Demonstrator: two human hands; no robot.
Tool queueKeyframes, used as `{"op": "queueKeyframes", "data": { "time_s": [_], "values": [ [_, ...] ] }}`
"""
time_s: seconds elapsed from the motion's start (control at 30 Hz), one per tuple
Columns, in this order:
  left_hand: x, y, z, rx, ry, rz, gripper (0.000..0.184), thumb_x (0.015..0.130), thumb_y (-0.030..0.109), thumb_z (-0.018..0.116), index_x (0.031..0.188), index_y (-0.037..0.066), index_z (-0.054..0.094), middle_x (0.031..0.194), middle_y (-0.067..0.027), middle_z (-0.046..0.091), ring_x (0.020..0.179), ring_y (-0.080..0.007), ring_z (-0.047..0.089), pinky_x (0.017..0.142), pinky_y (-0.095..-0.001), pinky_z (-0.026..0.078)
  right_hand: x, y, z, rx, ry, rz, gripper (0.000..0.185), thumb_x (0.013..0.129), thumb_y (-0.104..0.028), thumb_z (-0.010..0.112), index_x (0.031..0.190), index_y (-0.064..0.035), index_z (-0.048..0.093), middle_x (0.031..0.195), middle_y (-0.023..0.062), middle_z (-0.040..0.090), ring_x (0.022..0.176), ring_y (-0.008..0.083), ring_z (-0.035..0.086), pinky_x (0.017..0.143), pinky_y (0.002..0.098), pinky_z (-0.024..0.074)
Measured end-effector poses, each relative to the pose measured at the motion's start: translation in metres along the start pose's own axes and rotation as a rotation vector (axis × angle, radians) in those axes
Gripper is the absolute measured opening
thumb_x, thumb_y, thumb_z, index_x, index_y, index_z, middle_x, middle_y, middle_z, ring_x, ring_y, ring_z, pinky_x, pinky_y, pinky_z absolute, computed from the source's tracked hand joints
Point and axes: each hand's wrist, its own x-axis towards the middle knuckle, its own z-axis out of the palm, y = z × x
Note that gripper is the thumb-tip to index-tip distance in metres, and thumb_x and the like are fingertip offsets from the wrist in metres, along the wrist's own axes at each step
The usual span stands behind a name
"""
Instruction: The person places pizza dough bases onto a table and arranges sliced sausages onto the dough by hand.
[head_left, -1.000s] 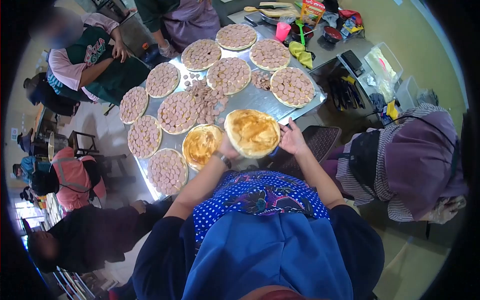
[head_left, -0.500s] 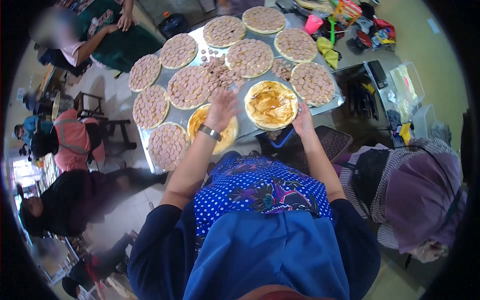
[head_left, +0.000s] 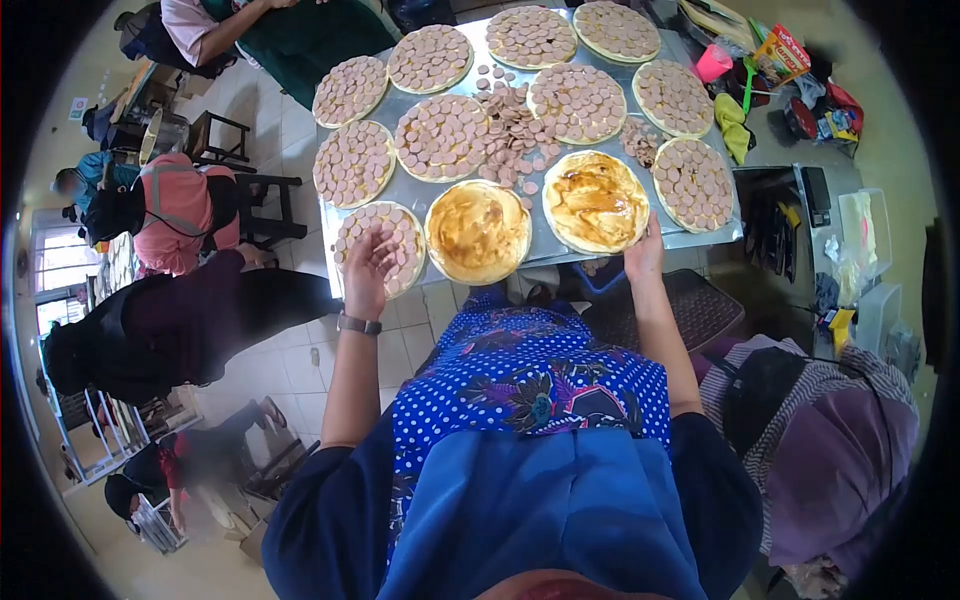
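My right hand (head_left: 645, 255) rests against the right edge of a sauced pizza base (head_left: 596, 203), with its fingers stretched along the rim. Brown sauce is spread unevenly over that round of dough. To its left lies a second sauced base (head_left: 478, 232), with no hand touching it. My left hand (head_left: 367, 265), fingers apart and holding nothing, is over the near-left pizza (head_left: 350, 232), which is covered in sausage slices. Whether those fingers touch the slices I cannot tell. A loose heap of sausage slices (head_left: 515, 140) sits behind the two sauced bases.
Several slice-topped pizzas (head_left: 576, 103) cover the metal table (head_left: 455, 85). A smaller pile of slices (head_left: 638, 140) lies near the right. Beyond are a pink cup (head_left: 713, 63) and a yellow cloth (head_left: 733, 128). A person in purple (head_left: 840, 440) is close on my right.
My left hand has moved left, from above the left sauced base to the near-left pizza. My right hand stays at the right base's edge. The camera view has shifted and turned.
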Motion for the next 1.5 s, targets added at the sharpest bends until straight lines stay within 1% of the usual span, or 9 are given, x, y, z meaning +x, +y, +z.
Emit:
{"op": "queueKeyframes", "data": {
  "time_s": [0.13,0.27,0.53,0.73,1.03,1.1,1.23,1.33,1.5],
  "values": [
    [-0.016,-0.005,-0.021,0.241,0.026,0.102,0.03,0.09,0.027,0.046,0.104,0.002,0.055,0.089,-0.0043,0.06,0.075,-0.0104,0.056,0.062,-0.0228,0.043,0.001,-0.019,0.013,-0.407,0.281,-0.114,0.042,0.092,-0.028,0.041,0.12,0.0021,0.042,0.117,0.0124,0.051,0.105,0.0222,0.05,0.089,0.0324,0.0392],
    [-0.036,0.012,-0.046,0.439,-0.173,-0.155,0.025,0.084,0.027,0.052,0.091,0.004,0.06,0.078,-0.0019,0.061,0.068,-0.0084,0.056,0.056,-0.0183,0.04,0.031,-0.019,0.01,-1.077,0.334,-0.722,0.022,0.084,-0.012,0.054,0.101,0.001,0.058,0.101,0.0093,0.057,0.091,0.0152,0.054,0.079,0.0287,0.0431],
    [-0.045,-0.052,-0.152,0.971,-0.295,-0.557,0.027,0.084,0.03,0.053,0.093,0.006,0.061,0.074,-0.004,0.062,0.061,-0.0133,0.059,0.048,-0.0253,0.044,0.098,0.048,0.188,-1.294,-0.499,-0.748,0.012,0.075,-0.002,0.059,0.085,-0.0048,0.065,0.081,0.007,0.062,0.069,0.0177,0.059,0.064,0.0264,0.0461],
    [-0.066,-0.123,-0.232,1.17,-0.163,-0.605,0.029,0.077,0.024,0.058,0.097,0.003,0.061,0.075,-0.0091,0.063,0.055,-0.0178,0.061,0.049,-0.0287,0.049,0.172,0.099,0.251,-1.792,-0.773,-1.017,0.02,0.077,-0.006,0.056,0.095,-0.0101,0.064,0.092,0.007,0.06,0.091,0.0263,0.054,0.078,0.0332,0.0449],
    [-0.089,-0.225,-0.305,0.787,-0.082,-0.652,0.033,0.08,0.024,0.056,0.103,0.0,0.06,0.098,-0.0141,0.062,0.091,-0.0212,0.058,0.083,-0.0305,0.044,0.178,0.088,0.257,-1.795,-0.587,-0.565,0.021,0.082,-0.013,0.053,0.101,-0.0095,0.059,0.097,0.008,0.06,0.088,0.022,0.057,0.071,0.0313,0.0464],
    [-0.083,-0.23,-0.308,0.871,-0.1,-0.641,0.034,0.08,0.024,0.056,0.103,-0.001,0.059,0.099,-0.0146,0.062,0.091,-0.0209,0.058,0.082,-0.0297,0.045,0.172,0.072,0.245,-1.057,-0.409,-0.028,0.023,0.083,-0.014,0.053,0.105,-0.006,0.056,0.092,0.0071,0.059,0.08,0.0182,0.058,0.065,0.029,0.0462],
    [-0.064,-0.205,-0.282,0.703,-0.18,-0.528,0.038,0.083,0.025,0.054,0.109,-0.003,0.054,0.1,-0.0161,0.061,0.09,-0.0235,0.059,0.076,-0.0336,0.048,0.144,0.021,0.208,-0.53,-0.407,0.295,0.024,0.083,-0.009,0.055,0.107,-0.0035,0.053,0.084,0.0052,0.056,0.072,0.0136,0.053,0.062,0.026,0.0451],
    [-0.045,-0.182,-0.254,0.879,-0.326,-0.413,0.04,0.085,0.028,0.053,0.115,0.001,0.05,0.101,-0.0141,0.059,0.084,-0.025,0.06,0.069,-0.0382,0.05,0.138,-0.004,0.155,-0.697,-0.326,0.201,0.024,0.082,-0.007,0.057,0.106,-0.0033,0.053,0.083,0.0037,0.056,0.07,0.0122,0.052,0.061,0.024,0.0446],
    [-0.027,-0.166,-0.221,0.595,-0.051,-0.786,0.038,0.085,0.03,0.051,0.117,0.009,0.049,0.103,-0.01,0.058,0.08,-0.0215,0.059,0.062,-0.0374,0.048,0.127,-0.038,0.095,-1.281,-0.174,0.009,0.02,0.075,-0.008,0.067,0.094,-0.0018,0.062,0.084,0.0021,0.061,0.071,0.0091,0.056,0.054,0.0205,0.0442]
  ]
}}
